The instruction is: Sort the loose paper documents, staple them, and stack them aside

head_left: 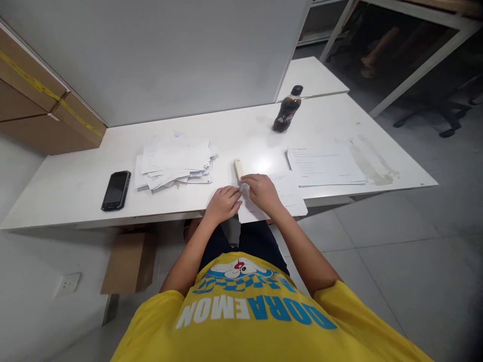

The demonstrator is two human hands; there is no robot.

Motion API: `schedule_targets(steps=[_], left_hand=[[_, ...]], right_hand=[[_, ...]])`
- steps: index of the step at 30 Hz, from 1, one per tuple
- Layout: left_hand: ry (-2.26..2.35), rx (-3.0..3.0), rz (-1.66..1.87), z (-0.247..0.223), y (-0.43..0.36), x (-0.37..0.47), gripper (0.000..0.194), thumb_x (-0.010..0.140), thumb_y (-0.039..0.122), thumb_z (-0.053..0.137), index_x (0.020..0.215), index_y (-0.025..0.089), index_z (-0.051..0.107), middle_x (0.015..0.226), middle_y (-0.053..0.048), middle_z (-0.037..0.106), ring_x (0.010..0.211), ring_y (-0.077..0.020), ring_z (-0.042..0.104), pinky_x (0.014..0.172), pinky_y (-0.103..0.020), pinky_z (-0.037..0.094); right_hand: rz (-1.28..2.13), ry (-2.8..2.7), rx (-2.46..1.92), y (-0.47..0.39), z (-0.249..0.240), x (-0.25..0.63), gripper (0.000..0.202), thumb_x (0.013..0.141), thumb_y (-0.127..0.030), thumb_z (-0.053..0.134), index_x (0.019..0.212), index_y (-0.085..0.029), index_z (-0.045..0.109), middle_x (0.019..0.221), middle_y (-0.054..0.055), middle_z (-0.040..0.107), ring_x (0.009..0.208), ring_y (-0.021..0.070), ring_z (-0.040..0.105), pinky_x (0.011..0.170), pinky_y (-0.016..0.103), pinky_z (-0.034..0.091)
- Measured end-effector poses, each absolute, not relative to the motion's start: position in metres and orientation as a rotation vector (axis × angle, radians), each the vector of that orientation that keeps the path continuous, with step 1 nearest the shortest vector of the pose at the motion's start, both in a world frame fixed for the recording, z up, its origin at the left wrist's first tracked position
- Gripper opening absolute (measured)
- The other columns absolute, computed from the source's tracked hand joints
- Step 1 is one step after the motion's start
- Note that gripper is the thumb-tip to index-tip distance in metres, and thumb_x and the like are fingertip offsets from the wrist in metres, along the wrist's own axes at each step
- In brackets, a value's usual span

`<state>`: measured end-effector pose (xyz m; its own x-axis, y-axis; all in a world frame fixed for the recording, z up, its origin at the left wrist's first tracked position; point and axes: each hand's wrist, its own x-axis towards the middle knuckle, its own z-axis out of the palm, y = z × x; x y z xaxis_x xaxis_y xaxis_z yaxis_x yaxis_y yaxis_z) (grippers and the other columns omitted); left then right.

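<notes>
My left hand and my right hand rest side by side at the front edge of the white table. Both pinch a set of white printed sheets at its left edge. The sheets hang slightly over the table's edge. A small cream stapler lies just beyond my fingers, touching the papers' far left corner. Whether my fingers touch the stapler I cannot tell.
A messy pile of papers sits to the left, with a black phone beyond it. A dark soda bottle stands at the back. More printed sheets lie right. Cardboard boxes stand far left, another under the table.
</notes>
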<state>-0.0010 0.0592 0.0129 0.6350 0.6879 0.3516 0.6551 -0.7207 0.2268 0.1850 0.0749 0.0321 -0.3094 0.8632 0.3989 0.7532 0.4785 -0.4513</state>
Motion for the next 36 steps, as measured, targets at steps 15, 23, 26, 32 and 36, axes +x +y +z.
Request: schedule_targets(steps=[15, 23, 26, 32, 36], left_hand=[[1.151, 2.772, 0.648, 0.015, 0.059, 0.0, 0.026, 0.091, 0.025, 0.05, 0.112, 0.016, 0.064, 0.114, -0.01, 0.067, 0.11, -0.0255, 0.057, 0.09, -0.039, 0.045], [1.175, 2.698, 0.658, 0.02, 0.063, -0.001, 0.023, 0.087, 0.021, 0.055, 0.107, 0.019, 0.064, 0.114, -0.008, 0.068, 0.11, -0.025, 0.057, 0.089, -0.041, 0.045], [1.176, 2.69, 0.667, 0.02, 0.063, -0.002, 0.024, 0.087, 0.022, 0.056, 0.109, 0.019, 0.064, 0.115, -0.007, 0.067, 0.11, -0.0244, 0.057, 0.089, -0.04, 0.045], [1.178, 2.68, 0.645, 0.018, 0.062, -0.003, 0.027, 0.089, 0.027, 0.056, 0.114, 0.021, 0.064, 0.116, -0.008, 0.066, 0.111, -0.0237, 0.057, 0.09, -0.041, 0.046], [1.184, 2.683, 0.659, 0.017, 0.062, -0.002, 0.026, 0.09, 0.027, 0.055, 0.113, 0.022, 0.065, 0.115, -0.008, 0.066, 0.111, -0.0238, 0.057, 0.09, -0.041, 0.046]], right_hand=[[-0.023, -2.011, -1.487, 0.075, 0.013, 0.158, 0.023, 0.075, -0.001, 0.042, 0.069, -0.02, 0.055, 0.069, 0.003, 0.058, 0.067, 0.0194, 0.047, 0.077, 0.034, 0.032], [-0.058, -2.022, -1.493, 0.079, 0.011, 0.153, 0.023, 0.075, -0.001, 0.043, 0.071, -0.02, 0.055, 0.069, 0.003, 0.056, 0.066, 0.0194, 0.045, 0.072, 0.032, 0.031], [-0.039, -2.009, -1.457, 0.08, 0.016, 0.156, 0.025, 0.074, 0.0, 0.042, 0.073, -0.02, 0.056, 0.071, 0.003, 0.058, 0.067, 0.0194, 0.047, 0.072, 0.032, 0.033], [-0.053, -2.071, -1.299, 0.052, 0.022, 0.175, 0.023, 0.082, -0.004, 0.041, 0.082, -0.018, 0.06, 0.087, 0.007, 0.067, 0.077, 0.0202, 0.054, 0.076, 0.034, 0.037], [0.049, -2.23, -1.307, 0.011, 0.012, 0.203, 0.025, 0.087, -0.013, 0.045, 0.102, -0.018, 0.063, 0.101, 0.009, 0.069, 0.093, 0.0228, 0.059, 0.086, 0.037, 0.04]])
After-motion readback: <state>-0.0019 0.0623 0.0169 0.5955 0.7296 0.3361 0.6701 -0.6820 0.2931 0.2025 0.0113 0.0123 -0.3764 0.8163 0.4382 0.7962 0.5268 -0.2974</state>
